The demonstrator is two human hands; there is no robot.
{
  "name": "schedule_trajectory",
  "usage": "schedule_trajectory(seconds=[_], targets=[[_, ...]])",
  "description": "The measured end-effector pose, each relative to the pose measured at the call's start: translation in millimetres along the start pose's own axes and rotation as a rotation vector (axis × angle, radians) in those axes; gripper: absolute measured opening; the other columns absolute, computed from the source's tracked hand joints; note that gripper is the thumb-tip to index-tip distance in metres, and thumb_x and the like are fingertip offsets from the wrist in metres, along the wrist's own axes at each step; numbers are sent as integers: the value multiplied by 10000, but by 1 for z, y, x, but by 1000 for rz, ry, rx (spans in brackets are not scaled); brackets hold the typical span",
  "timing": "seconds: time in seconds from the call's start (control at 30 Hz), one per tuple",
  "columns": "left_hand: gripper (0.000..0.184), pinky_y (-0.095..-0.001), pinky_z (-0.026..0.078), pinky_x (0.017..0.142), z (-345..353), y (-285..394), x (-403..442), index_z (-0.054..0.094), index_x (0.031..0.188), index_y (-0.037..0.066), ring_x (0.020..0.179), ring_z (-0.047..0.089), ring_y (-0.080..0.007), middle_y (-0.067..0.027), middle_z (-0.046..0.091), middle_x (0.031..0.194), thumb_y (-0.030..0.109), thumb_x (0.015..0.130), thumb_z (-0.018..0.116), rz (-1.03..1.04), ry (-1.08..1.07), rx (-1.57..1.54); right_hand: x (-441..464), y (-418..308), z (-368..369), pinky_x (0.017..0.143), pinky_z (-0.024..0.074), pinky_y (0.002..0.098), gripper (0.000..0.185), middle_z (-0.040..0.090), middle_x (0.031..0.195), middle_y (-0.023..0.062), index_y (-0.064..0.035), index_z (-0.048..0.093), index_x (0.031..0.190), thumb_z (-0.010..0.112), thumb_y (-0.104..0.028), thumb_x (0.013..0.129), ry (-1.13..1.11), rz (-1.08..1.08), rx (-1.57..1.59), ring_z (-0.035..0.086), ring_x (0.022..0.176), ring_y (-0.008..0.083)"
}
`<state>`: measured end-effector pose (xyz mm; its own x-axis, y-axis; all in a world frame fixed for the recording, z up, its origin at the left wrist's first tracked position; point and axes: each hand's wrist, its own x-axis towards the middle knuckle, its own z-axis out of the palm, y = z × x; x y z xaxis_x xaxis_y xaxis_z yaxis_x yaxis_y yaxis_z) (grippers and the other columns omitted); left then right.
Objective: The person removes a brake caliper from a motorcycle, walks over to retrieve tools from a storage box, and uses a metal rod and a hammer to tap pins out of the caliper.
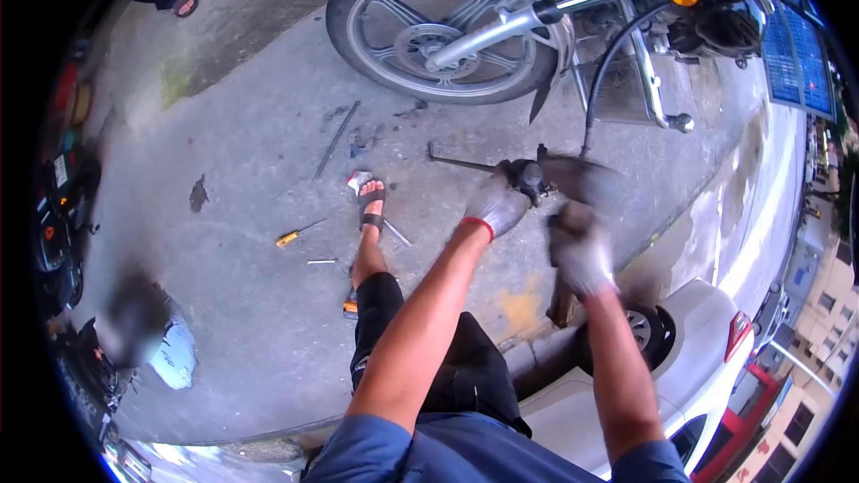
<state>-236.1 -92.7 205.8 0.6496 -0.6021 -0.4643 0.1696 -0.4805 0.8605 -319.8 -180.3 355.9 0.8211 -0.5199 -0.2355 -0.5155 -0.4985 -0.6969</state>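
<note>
Left hand (497, 206), grey glove with red cuff: curls around dark, knobby part (531, 179) | Right hand (583, 255), gloved: blurred, grip I cannot tell | Part: over stained concrete floor (242, 161), near round rubber tyre (338, 20)

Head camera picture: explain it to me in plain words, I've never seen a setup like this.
There is no machine here, only a person wearing a camera that looks forward and down, so their own arms reach up into view. Both hands are gloved. The left hand holds a dark part; the right hand is blurred, so I can't tell its grip. On the concrete ground lie a yellow-handled screwdriver and a long rod. A motorcycle's front wheel stands beyond.
</note>
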Motion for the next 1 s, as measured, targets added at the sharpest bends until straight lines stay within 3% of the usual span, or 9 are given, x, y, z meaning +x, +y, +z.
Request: schedule_trajectory(seconds=[0.03, 0.23, 0.37, 0.53, 0.67, 0.7, 0.77, 0.9, 1.0], targets=[[456, -455, 470, 892, 6, 3, -5, 555, 1164, 74, 1071, 577, -402, -215, 625, 1127, 360, 811, 597, 7, -26, 14, 6, 14, 11, 434, 430, 298, 159, 549, 689, 26, -29, 522, 935, 630, -59, 822, -208, 343, 94, 516, 507, 121], [472, -490, 468, 882, 36, -11, 1, 507, 1212, 84, 1059, 573, -414, -224, 622, 1120, 326, 814, 588, 98, 66, -48, 2, -27, -35, 549, 449, 276, 234, 529, 815, 12, -40, 535, 995, 651, -7, 794, -33, 323, 166, 494, 649, 91], [435, -490, 472, 869, 2, 11, -10, 529, 1167, 69, 1038, 578, -422, -234, 628, 1094, 309, 810, 589, 87, 32, -43, -11, -102, -69, 430, 416, 271, 82, 529, 667, 26, -62, 529, 866, 594, -20, 840, 208, 236, 208, 515, 508, 113], [401, -489, 471, 872, 38, -22, 1, 539, 1164, 76, 1040, 578, -418, -248, 621, 1096, 289, 825, 562, 95, -39, 63, -8, 8, -3, 437, 430, 295, 105, 545, 687, 45, -34, 524, 893, 603, -25, 824, -57, -43, -63, 539, 528, 129], [399, -492, 467, 879, 34, -2, -21, 525, 1186, 104, 1054, 571, -418, -245, 605, 1135, 312, 845, 526, 81, -5, 68, 3, -25, -10, 475, 446, 301, 158, 552, 743, 32, -33, 523, 923, 641, -54, 821, -127, 421, 148, 552, 591, 128], [403, -495, 466, 878, 23, 0, -12, 519, 1189, 101, 1053, 569, -421, -243, 601, 1144, 320, 851, 518, 124, 7, 68, -1, -6, -10, 454, 442, 296, 149, 551, 739, 31, -45, 520, 904, 641, -33, 818, 31, 101, 182, 550, 564, 121], [411, -495, 470, 868, 11, 4, -15, 516, 1190, 102, 1045, 569, -422, -237, 606, 1132, 320, 842, 541, 37, 27, -35, -5, -53, -38, 426, 428, 282, 136, 560, 745, 32, -54, 524, 890, 627, -4, 816, 43, 326, 344, 537, 514, 116], [443, -492, 472, 860, 11, 1, -12, 519, 1193, 103, 1034, 572, -425, -235, 615, 1114, 329, 816, 577, 57, 21, 3, -17, -98, -72, 444, 404, 241, 67, 533, 648, 12, -9, 554, 861, 604, 27, 834, 156, 254, 212, 508, 519, 97], [465, -492, 473, 857, 17, -10, -11, 518, 1205, 102, 1025, 575, -428, -246, 619, 1095, 334, 808, 587, 79, 53, -48, -27, 0, -23, 571, 453, 298, 86, 581, 694, 16, -23, 597, 865, 642, -9, 792, 167, -25, -120, 550, 645, 144]])
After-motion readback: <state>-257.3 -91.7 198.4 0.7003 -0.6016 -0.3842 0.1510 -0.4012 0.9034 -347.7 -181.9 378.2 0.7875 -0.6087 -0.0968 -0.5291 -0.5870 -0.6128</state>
